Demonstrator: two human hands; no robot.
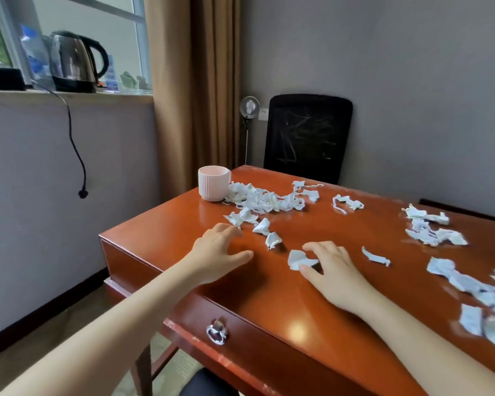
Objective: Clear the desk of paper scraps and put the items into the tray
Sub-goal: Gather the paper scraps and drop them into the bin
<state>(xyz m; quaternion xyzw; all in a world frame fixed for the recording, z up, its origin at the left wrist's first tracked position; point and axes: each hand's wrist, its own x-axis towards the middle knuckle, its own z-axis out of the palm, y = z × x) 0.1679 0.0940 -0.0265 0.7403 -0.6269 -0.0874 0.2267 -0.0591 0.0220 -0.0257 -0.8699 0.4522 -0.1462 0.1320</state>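
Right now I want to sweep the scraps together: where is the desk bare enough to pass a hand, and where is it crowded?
Bare: the near strip of desk between both forearms, above the drawer handle, and the left corner before the pink cup. Crowded: the scrap pile beside the cup and the scraps along the right edge.

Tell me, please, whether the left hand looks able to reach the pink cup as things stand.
Probably yes: the left hand is open, and only bare desk and a few paper scraps lie between it and the upright pink cup at the far-left corner.
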